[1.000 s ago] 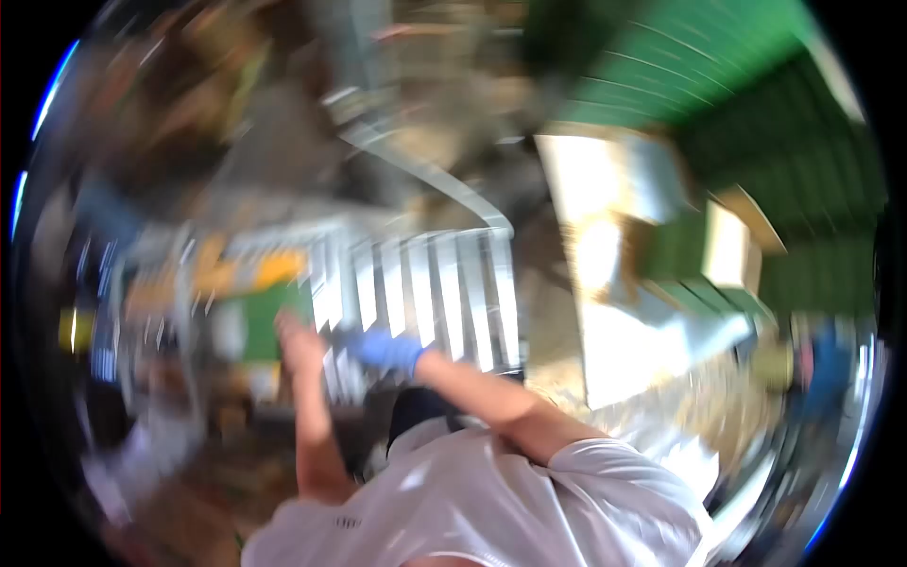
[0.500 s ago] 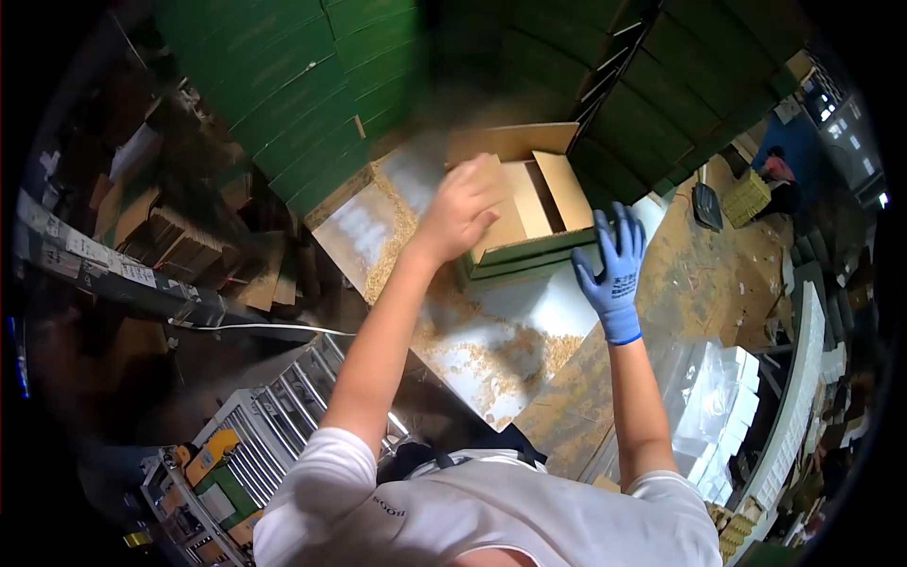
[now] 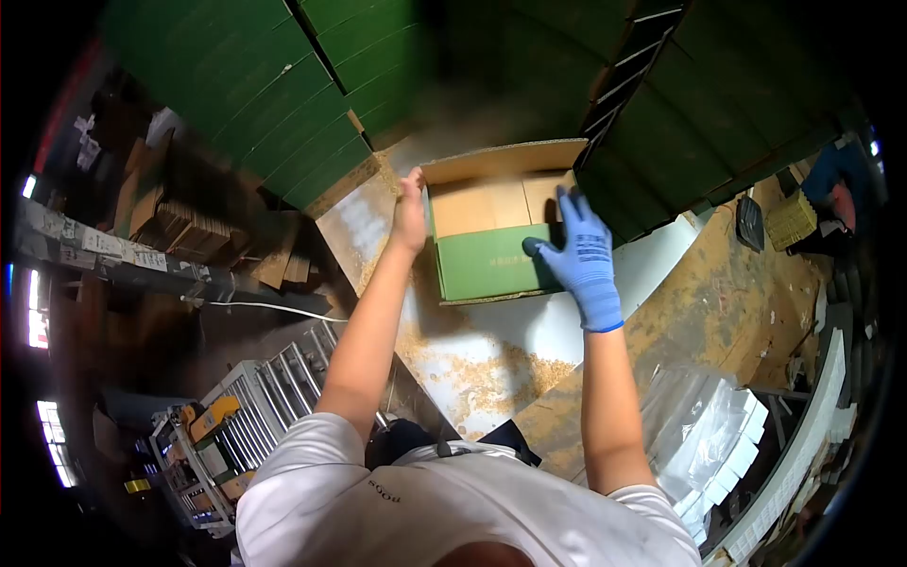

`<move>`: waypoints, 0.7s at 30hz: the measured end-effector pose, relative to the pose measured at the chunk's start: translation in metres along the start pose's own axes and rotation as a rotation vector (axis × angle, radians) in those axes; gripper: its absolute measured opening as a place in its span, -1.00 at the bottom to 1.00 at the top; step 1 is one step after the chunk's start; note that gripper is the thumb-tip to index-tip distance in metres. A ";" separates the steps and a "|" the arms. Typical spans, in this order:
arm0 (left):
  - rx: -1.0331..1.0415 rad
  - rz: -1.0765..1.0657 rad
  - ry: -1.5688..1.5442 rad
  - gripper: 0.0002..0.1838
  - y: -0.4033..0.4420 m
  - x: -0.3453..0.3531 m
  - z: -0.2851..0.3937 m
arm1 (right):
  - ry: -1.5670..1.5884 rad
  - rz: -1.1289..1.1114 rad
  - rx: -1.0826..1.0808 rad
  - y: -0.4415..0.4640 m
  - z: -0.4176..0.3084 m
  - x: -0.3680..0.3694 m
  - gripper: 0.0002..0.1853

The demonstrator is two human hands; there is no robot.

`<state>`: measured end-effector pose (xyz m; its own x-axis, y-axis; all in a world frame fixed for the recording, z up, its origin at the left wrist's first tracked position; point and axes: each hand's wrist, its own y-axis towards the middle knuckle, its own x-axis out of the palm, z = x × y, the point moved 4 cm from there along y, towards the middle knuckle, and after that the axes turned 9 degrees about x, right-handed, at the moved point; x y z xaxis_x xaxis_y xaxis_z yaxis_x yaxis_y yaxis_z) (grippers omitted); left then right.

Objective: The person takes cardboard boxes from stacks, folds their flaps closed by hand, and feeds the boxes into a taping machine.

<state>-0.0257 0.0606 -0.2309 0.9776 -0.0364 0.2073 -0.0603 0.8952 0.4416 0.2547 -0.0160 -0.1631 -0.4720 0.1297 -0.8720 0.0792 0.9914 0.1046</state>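
A green cardboard box (image 3: 491,266) with brown inner flaps is between my two hands, over a white board (image 3: 472,364) strewn with brown bits. Its far flap stands up, while two brown flaps lie across the opening. At the box's left side is my bare left hand (image 3: 409,215), its palm against the edge and no separate object in it. My right hand (image 3: 581,250), in a blue glove, rests on the right front corner with thumb and fingers spread.
Stacked green boxes (image 3: 236,104) rise at the back left, with more at the right. A roller conveyor (image 3: 255,416) is at lower left. White boxes under clear plastic (image 3: 704,435) lie at lower right. A person (image 3: 841,189) is at far right.
My left hand has moved from the box's left flap to its left side. The box now faces me squarely with its green front tilted up, and my right hand has come onto its corner.
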 end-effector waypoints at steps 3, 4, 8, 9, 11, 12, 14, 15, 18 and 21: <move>0.097 -0.116 0.136 -0.12 -0.010 -0.011 0.004 | 0.041 0.281 0.305 0.001 0.027 0.006 0.21; 0.118 -0.127 0.118 -0.11 -0.014 -0.012 0.006 | 0.176 0.153 0.350 0.006 0.032 0.010 0.18; 0.033 -0.112 0.382 -0.61 -0.050 0.003 0.017 | 0.813 -0.475 0.460 0.024 0.031 0.011 -0.12; 0.040 -0.099 0.541 -0.71 -0.059 0.005 0.018 | 0.964 -0.447 0.450 0.026 0.032 0.012 -0.18; -0.227 0.042 0.605 -0.51 -0.068 0.018 0.039 | 1.259 -0.389 0.436 0.022 0.043 0.021 -0.31; -0.350 0.128 0.367 -0.45 -0.073 0.023 0.036 | 1.612 -0.479 0.614 0.016 0.049 0.025 -0.37; -0.524 0.255 -0.024 -0.36 -0.080 0.031 0.030 | 1.177 -0.433 0.549 0.034 0.065 0.026 -0.26; -0.584 0.302 -0.171 -0.33 -0.082 0.036 0.028 | 1.058 -0.440 0.505 0.042 0.065 0.029 -0.28; -0.600 0.303 -0.288 -0.31 -0.085 0.043 0.044 | 0.871 -0.403 0.416 0.038 0.060 0.024 -0.35; -0.438 0.282 -0.299 -0.29 -0.070 0.048 0.095 | 1.040 -0.260 0.359 0.024 0.041 -0.019 -0.36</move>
<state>0.0066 -0.0461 -0.1694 0.8328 0.1626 0.5291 -0.1584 0.9859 -0.0536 0.3017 0.0041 -0.1641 -0.9992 0.0395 -0.0084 0.0401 0.9493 -0.3117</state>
